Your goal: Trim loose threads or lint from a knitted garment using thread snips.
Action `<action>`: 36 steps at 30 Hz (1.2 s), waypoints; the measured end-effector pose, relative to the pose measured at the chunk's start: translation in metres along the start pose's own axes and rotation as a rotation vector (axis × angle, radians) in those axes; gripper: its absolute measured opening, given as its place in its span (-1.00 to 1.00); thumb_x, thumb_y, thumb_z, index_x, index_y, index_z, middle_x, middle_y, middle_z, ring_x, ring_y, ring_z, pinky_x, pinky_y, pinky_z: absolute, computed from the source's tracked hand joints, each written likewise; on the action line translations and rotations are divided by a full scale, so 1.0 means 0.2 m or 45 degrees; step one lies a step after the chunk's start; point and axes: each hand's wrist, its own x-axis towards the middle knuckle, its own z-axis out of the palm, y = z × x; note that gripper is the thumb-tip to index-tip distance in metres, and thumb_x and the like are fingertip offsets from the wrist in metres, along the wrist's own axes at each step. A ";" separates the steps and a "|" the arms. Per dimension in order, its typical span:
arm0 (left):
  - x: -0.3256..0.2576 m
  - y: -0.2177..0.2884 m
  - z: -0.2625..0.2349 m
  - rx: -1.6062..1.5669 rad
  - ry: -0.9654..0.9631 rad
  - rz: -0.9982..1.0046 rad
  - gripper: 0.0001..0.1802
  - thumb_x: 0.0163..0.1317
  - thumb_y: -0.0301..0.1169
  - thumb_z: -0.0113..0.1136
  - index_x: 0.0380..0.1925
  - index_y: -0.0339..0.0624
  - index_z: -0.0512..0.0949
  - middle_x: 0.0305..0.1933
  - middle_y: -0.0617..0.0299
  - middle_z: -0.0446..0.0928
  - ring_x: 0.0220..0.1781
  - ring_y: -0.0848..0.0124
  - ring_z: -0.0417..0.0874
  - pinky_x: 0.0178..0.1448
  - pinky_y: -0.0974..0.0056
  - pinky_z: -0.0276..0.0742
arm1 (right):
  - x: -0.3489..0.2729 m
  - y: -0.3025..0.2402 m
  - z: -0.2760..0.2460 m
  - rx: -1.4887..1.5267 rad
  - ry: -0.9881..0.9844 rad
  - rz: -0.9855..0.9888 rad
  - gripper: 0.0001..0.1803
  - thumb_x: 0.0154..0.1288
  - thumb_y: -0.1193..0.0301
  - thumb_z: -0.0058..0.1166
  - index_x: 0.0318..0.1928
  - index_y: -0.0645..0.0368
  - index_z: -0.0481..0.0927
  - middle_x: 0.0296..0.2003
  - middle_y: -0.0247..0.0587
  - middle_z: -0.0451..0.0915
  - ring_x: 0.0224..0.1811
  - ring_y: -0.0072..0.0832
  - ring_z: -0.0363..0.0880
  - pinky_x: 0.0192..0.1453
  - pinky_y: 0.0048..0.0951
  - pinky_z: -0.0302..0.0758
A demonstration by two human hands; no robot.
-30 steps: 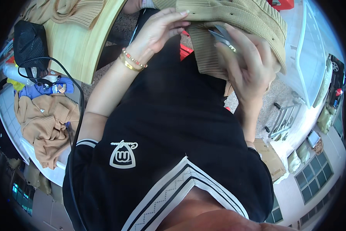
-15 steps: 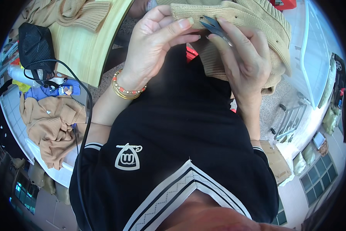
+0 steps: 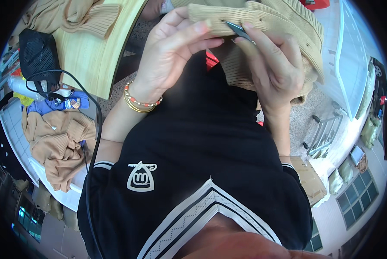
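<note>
A beige knitted cardigan hangs across the top middle, with small dark buttonholes along its ribbed band. My left hand is closed on the end of that band, thumb in front and the other fingers behind. My right hand grips small thread snips between thumb and forefinger. Their dark blades lie together, pointing left, with the tips against the band beside a buttonhole. Any thread at the tips is too small to make out.
To the left is a pale wooden table with another beige knit and a black mesh pouch. Below it lies a heap of beige knitwear. A black cable runs down my left side. A clear plastic bin stands right.
The snips' blades, apart before, have come together at the band. Their tips have shifted slightly left and down to a buttonhole. The left hand keeps its hold.
</note>
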 end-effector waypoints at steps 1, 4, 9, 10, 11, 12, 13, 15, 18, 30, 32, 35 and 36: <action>0.01 -0.01 -0.02 -0.211 -0.049 -0.044 -0.64 0.48 -0.42 0.17 0.20 -0.31 0.44 0.21 -0.04 0.61 0.26 0.12 0.65 0.39 -0.05 0.57 | 0.01 -0.02 -0.02 0.045 0.012 0.036 -0.57 0.01 0.51 0.47 -0.02 0.09 0.80 -0.34 -0.33 0.55 -0.41 -0.53 0.55 -0.38 -0.49 0.50; 0.06 -0.06 -0.12 -0.888 -0.167 -0.190 -0.53 0.54 -0.24 0.09 0.30 -0.32 0.43 0.34 -0.11 0.51 0.47 -0.03 0.43 0.60 -0.16 0.27 | 0.01 -0.03 -0.09 0.079 0.079 0.083 -0.58 0.01 0.53 0.49 -0.03 0.14 0.81 -0.34 -0.32 0.56 -0.42 -0.57 0.53 -0.39 -0.53 0.46; 0.11 -0.17 0.00 -0.614 0.141 -0.458 -0.32 0.55 -0.07 0.05 0.45 -0.33 0.27 0.52 -0.13 0.29 0.62 0.02 0.21 0.70 -0.07 0.05 | -0.01 -0.03 -0.20 -0.040 0.167 0.230 -0.56 0.01 0.55 0.52 -0.01 0.18 0.80 -0.36 -0.31 0.57 -0.50 -0.64 0.43 -0.44 -0.59 0.37; 0.11 -0.19 0.05 -0.566 0.136 -0.503 -0.33 0.55 -0.08 0.04 0.44 -0.35 0.27 0.51 -0.15 0.30 0.61 0.01 0.22 0.70 -0.07 0.07 | -0.02 -0.02 -0.21 -0.076 0.172 0.241 -0.56 0.03 0.56 0.52 0.00 0.18 0.80 -0.35 -0.32 0.57 -0.48 -0.66 0.43 -0.45 -0.61 0.35; 0.11 -0.20 0.08 -0.518 0.133 -0.547 -0.34 0.56 -0.08 0.03 0.43 -0.36 0.27 0.50 -0.16 0.30 0.60 0.01 0.23 0.69 -0.08 0.08 | -0.03 0.01 -0.22 -0.080 0.160 0.231 -0.56 0.03 0.56 0.52 0.00 0.18 0.80 -0.35 -0.32 0.57 -0.48 -0.66 0.43 -0.45 -0.61 0.35; 0.13 -0.24 0.05 -0.655 0.087 -0.599 -0.40 0.54 -0.15 0.11 0.37 -0.36 0.33 0.44 -0.14 0.38 0.53 0.00 0.35 0.64 -0.06 0.23 | -0.04 0.03 -0.23 -0.127 0.146 0.199 -0.56 0.03 0.55 0.52 0.00 0.17 0.80 -0.35 -0.32 0.58 -0.48 -0.67 0.43 -0.46 -0.61 0.35; 0.15 -0.25 0.06 -0.665 0.086 -0.596 -0.40 0.54 -0.15 0.11 0.37 -0.36 0.33 0.44 -0.14 0.38 0.53 0.00 0.35 0.64 -0.06 0.23 | -0.04 0.04 -0.24 -0.176 0.134 0.173 -0.56 0.03 0.54 0.53 0.00 0.16 0.80 -0.35 -0.32 0.58 -0.47 -0.67 0.44 -0.46 -0.61 0.35; 0.20 -0.28 0.08 -0.606 0.256 -0.612 -0.53 0.49 -0.23 0.20 0.22 -0.33 0.44 0.28 -0.04 0.53 0.37 0.07 0.55 0.49 0.02 0.48 | -0.03 0.03 -0.23 -0.170 0.102 0.225 -0.56 0.01 0.53 0.53 0.00 0.16 0.80 -0.35 -0.31 0.58 -0.47 -0.64 0.46 -0.45 -0.60 0.37; 0.24 -0.32 0.08 -0.583 0.170 -0.573 -0.65 0.46 -0.29 0.25 0.08 -0.30 0.52 0.12 0.07 0.62 0.20 0.19 0.67 0.32 0.13 0.63 | -0.03 0.05 -0.21 -0.206 0.058 0.211 -0.57 0.00 0.49 0.53 -0.03 0.14 0.80 -0.36 -0.30 0.59 -0.47 -0.58 0.50 -0.44 -0.55 0.42; 0.20 -0.31 0.08 -0.531 0.065 -0.368 -0.72 0.49 -0.36 0.19 0.08 -0.28 0.56 0.13 0.10 0.61 0.22 0.31 0.63 0.35 0.19 0.60 | 0.01 0.06 -0.15 -0.395 -0.054 0.212 -0.64 0.06 0.36 0.50 -0.08 0.07 0.81 -0.37 -0.35 0.59 -0.45 -0.50 0.59 -0.40 -0.45 0.52; 0.19 -0.28 0.09 -0.512 0.035 -0.345 -0.73 0.49 -0.36 0.19 0.07 -0.28 0.56 0.14 0.10 0.61 0.23 0.31 0.63 0.37 0.18 0.58 | 0.01 0.07 -0.14 -0.391 -0.043 0.173 -0.64 0.06 0.36 0.50 -0.07 0.06 0.81 -0.37 -0.35 0.59 -0.45 -0.49 0.60 -0.40 -0.45 0.53; 0.17 -0.27 0.08 -0.489 -0.018 -0.309 -0.75 0.50 -0.36 0.17 0.05 -0.27 0.57 0.15 0.10 0.62 0.24 0.32 0.62 0.39 0.17 0.57 | 0.01 0.06 -0.12 -0.373 -0.034 0.124 -0.64 0.06 0.36 0.49 -0.06 0.05 0.81 -0.36 -0.36 0.59 -0.43 -0.49 0.60 -0.40 -0.46 0.52; 0.16 -0.27 0.08 -0.486 -0.042 -0.300 -0.76 0.51 -0.37 0.15 0.05 -0.27 0.58 0.14 0.11 0.62 0.25 0.33 0.62 0.40 0.16 0.57 | 0.01 0.05 -0.12 -0.369 -0.038 0.144 -0.63 0.06 0.37 0.49 -0.06 0.05 0.81 -0.36 -0.36 0.59 -0.43 -0.49 0.60 -0.39 -0.46 0.53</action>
